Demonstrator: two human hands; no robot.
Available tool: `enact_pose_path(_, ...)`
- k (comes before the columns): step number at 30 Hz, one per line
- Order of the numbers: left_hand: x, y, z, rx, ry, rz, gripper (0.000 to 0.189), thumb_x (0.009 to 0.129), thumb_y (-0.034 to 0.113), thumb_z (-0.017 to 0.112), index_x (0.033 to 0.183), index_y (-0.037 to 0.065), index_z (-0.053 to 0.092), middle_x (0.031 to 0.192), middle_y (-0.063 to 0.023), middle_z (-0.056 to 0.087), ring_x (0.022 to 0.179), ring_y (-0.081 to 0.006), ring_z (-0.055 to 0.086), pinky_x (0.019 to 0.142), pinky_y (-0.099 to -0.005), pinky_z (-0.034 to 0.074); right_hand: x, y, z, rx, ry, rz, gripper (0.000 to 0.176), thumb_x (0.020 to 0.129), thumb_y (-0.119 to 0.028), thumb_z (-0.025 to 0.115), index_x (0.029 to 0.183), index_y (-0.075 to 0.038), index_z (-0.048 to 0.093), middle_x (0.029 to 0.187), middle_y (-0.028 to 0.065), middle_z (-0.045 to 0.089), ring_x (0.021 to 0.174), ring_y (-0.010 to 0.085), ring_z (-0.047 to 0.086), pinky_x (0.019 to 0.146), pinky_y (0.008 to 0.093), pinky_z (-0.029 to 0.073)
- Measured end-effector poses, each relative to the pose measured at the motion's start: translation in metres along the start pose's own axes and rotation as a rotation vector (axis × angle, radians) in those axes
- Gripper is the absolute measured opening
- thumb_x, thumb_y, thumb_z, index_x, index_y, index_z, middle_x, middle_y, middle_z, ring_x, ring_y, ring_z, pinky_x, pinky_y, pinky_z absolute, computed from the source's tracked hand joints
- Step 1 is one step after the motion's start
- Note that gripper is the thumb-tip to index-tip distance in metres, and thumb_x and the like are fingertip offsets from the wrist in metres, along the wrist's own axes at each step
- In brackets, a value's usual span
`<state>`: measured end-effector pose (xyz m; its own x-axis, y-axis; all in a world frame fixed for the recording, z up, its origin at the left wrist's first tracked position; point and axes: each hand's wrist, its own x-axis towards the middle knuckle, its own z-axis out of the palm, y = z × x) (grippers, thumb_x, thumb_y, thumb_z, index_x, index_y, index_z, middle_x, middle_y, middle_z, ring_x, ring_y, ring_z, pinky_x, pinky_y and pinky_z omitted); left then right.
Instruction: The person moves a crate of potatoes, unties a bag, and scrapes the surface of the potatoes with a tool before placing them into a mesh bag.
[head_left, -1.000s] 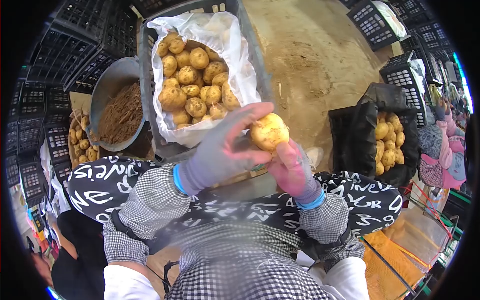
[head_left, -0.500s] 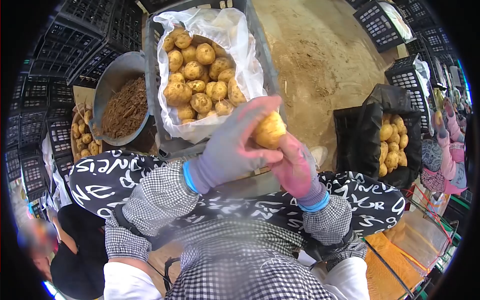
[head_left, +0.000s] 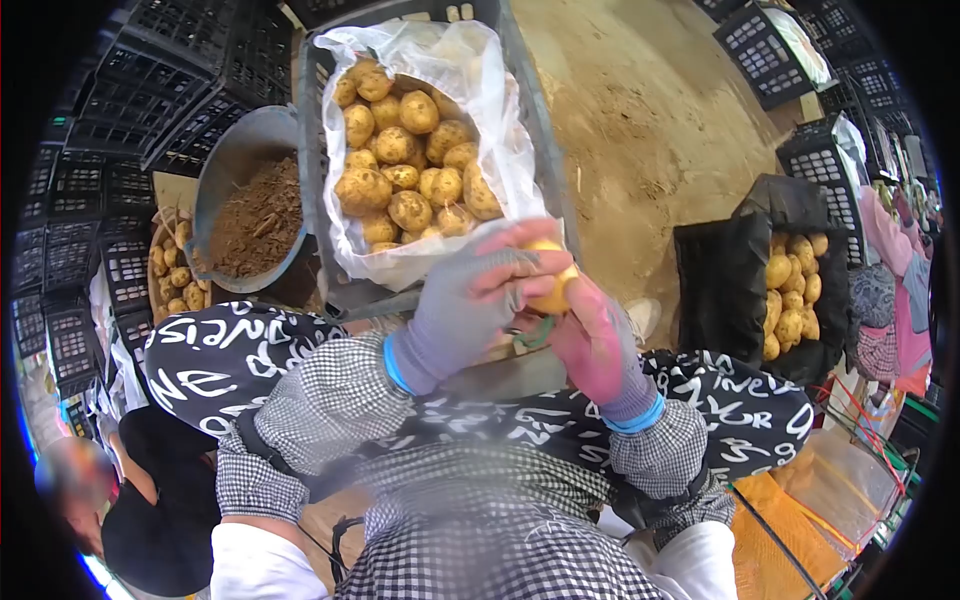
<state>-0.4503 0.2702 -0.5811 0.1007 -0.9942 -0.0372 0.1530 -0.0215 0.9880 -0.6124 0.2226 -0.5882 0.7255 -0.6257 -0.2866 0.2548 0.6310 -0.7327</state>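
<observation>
Between my two gloved hands, above my lap, is a yellow potato [head_left: 556, 293]. My left hand [head_left: 478, 302], in a grey and pink glove, curls its fingers over the potato's left and upper side and covers part of it. From the right, my right hand [head_left: 600, 345] grips the potato between thumb and fingers. A small greenish curved thing [head_left: 537, 332] shows just below the potato, between the hands; its kind I cannot tell. Ahead stands a grey crate [head_left: 545, 130] lined with white plastic [head_left: 500, 110], holding soil-specked potatoes [head_left: 405, 150].
A grey tub [head_left: 205, 190] of brown soil [head_left: 260, 220] stands left of the crate, beside a basket of potatoes [head_left: 175, 270]. At right sits a black-lined crate [head_left: 705, 290] of cleaner potatoes [head_left: 790, 290]. Stacked black crates [head_left: 160, 60] line the left. Other people [head_left: 890, 290] work at far right.
My left hand's fingers have closed in and slid across the potato, covering more of it. The greenish curved thing has come into sight below. The view has shifted slightly.
</observation>
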Motion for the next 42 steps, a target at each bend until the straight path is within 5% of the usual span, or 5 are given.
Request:
enact_pose_path(6, 0.018, -0.018, -0.048, 0.111, 0.154, 0.114, 0.024, 0.094, 0.02, 0.063, 0.107, 0.0, 0.067, 0.111, -0.0098, 0.065, 0.096, -0.0137, 0.061, 0.081, -0.0289, 0.051, -0.012, -0.024, -0.037, -0.495, 0.312, -0.28, 0.048, 0.098, -0.039, 0.049, 0.125, 0.0, 0.048, 0.108, 0.0155, 0.059, 0.09, 0.0251, 0.063, 0.078, 0.034, 0.054)
enact_pose_path(9, 0.059, -0.029, -0.115, 0.339, 0.299, -0.264, 0.038, 0.091, 0.022, 0.064, 0.123, 0.003, 0.058, 0.112, -0.0115, 0.064, 0.093, -0.0159, 0.062, 0.083, -0.0307, 0.05, -0.024, -0.08, -0.09, 0.593, 0.175, -0.377, 0.06, 0.09, -0.034, 0.067, 0.135, -0.002, 0.043, 0.125, 0.018, 0.055, 0.104, 0.0279, 0.059, 0.088, 0.038, 0.052)
enact_pose_path(16, 0.101, -0.14, -0.141, 1.304, -0.137, -0.174, 0.066, 0.078, 0.015, 0.071, 0.138, 0.004, 0.045, 0.108, -0.0139, 0.062, 0.09, -0.0184, 0.063, 0.074, -0.0308, 0.053, -0.066, -0.118, -0.199, 0.635, 0.36, -0.783, 0.059, 0.098, -0.034, 0.05, 0.139, 0.008, 0.04, 0.131, 0.0216, 0.053, 0.111, 0.0301, 0.056, 0.096, 0.0411, 0.048)
enact_pose_path(23, 0.078, -0.046, -0.136, 0.013, -0.172, -0.537, 0.076, 0.079, 0.011, 0.075, 0.143, 0.003, 0.035, 0.137, -0.0108, 0.043, 0.112, -0.0171, 0.056, 0.094, -0.0303, 0.049, -0.006, -0.077, -0.077, -0.262, 0.525, -0.548, 0.048, 0.101, -0.023, 0.044, 0.137, 0.008, 0.044, 0.13, 0.0175, 0.055, 0.107, 0.0221, 0.059, 0.092, 0.0338, 0.049)
enact_pose_path(42, 0.018, -0.013, -0.034, 0.046, -0.221, -0.026, 0.052, 0.094, 0.019, 0.063, 0.139, 0.002, 0.043, 0.122, -0.0075, 0.054, 0.105, -0.012, 0.056, 0.093, -0.0259, 0.046, 0.014, 0.003, -0.006, -0.568, 0.153, -0.184, 0.088, 0.077, -0.031, 0.082, 0.144, 0.003, 0.035, 0.124, 0.0095, 0.054, 0.113, 0.0174, 0.054, 0.099, 0.0306, 0.042)
